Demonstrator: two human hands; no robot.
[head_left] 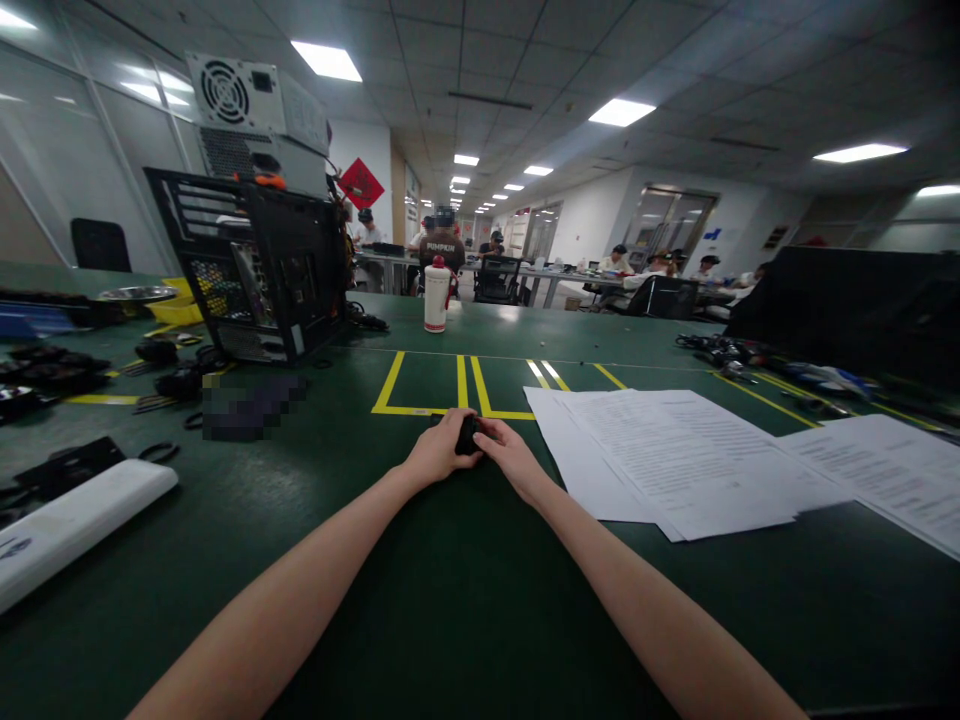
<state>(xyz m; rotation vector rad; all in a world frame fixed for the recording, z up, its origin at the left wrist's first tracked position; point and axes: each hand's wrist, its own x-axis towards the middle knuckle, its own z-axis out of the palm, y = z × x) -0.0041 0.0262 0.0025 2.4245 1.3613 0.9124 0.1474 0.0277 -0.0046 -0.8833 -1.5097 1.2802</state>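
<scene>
Both my arms stretch forward over the green table [465, 600]. My left hand [441, 448] and my right hand [508, 452] meet at the middle, fingers curled around a small black object [469, 434] held between them just above the table. I cannot make out what the object is. It sits right in front of the yellow tape lines [420, 410] marked on the table.
Printed paper sheets [675, 460] lie to the right. A black open computer case [255, 260] with a grey one on top stands at back left, with a white bottle [436, 295] beside it. Black parts [45, 370] and a white bar [67, 520] lie left. People sit at far tables.
</scene>
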